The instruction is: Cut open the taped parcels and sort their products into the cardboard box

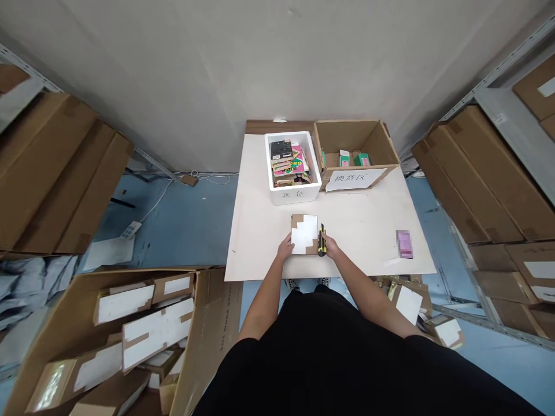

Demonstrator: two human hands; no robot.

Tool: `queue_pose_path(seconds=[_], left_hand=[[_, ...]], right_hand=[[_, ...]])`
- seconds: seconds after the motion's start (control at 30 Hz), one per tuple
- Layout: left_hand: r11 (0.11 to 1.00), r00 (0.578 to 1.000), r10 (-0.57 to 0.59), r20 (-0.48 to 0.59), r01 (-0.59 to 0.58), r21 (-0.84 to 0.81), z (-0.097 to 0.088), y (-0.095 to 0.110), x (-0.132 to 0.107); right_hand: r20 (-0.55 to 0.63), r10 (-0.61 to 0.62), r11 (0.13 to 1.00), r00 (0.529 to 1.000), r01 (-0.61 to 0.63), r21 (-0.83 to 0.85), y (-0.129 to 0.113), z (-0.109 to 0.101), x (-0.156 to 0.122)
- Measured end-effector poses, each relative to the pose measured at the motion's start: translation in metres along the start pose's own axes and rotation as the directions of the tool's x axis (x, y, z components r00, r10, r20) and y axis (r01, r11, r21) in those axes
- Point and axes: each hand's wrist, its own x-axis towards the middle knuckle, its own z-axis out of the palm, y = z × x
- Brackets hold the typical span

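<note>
Near the front of the white table lies a small cardboard box with a white label over most of its top. My left hand grips the box by its lower left edge, thumb on top. Just right of the box, my right hand is closed around a black and yellow utility knife, which points away from me. Whether the blade is out is too small to tell.
Behind the box stand a white foam bin of small packs and an open carton holding green-white boxes. A pixelated purple item lies at right. A large carton full of parcels stands left; shelves with boxes flank both sides.
</note>
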Motion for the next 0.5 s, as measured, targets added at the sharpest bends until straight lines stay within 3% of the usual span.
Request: queue_pose_path(seconds=[0.13, 0.2, 0.3, 0.4, 0.47, 0.5], left_hand=[[0.955, 1.0, -0.016, -0.005, 0.014, -0.297, 0.025, 0.003, 0.006], [0.954, 0.997, -0.075, 0.005, 0.073, -0.292, 0.023, 0.002, 0.008], [0.978, 0.985, -0.164, -0.052, 0.155, -0.139, -0.001, -0.004, 0.009], [0.984, 0.972, -0.171, -0.164, 0.161, -0.069, -0.041, -0.009, 0.007], [0.995, 0.978, -0.056, -0.2, 0.07, 0.067, -0.068, -0.005, 0.008], [0.98, 0.985, 0.043, -0.165, -0.01, 0.197, -0.08, 0.001, 0.01]], right_hand=[[0.005, -0.119, 0.989, 0.993, 0.119, -0.093, -0.009, -0.009, -0.004], [0.09, -0.151, 0.984, 0.984, 0.159, -0.08, -0.019, -0.011, -0.009], [0.248, -0.107, 0.994, 0.963, 0.11, 0.004, -0.022, 0.001, -0.02], [0.342, -0.026, 0.998, 0.939, 0.002, 0.07, -0.012, 0.029, -0.032], [0.367, 0.002, 0.996, 0.93, -0.036, 0.085, -0.004, 0.048, -0.039], [0.372, 0.012, 0.996, 0.928, -0.044, 0.08, -0.002, 0.056, -0.041]])
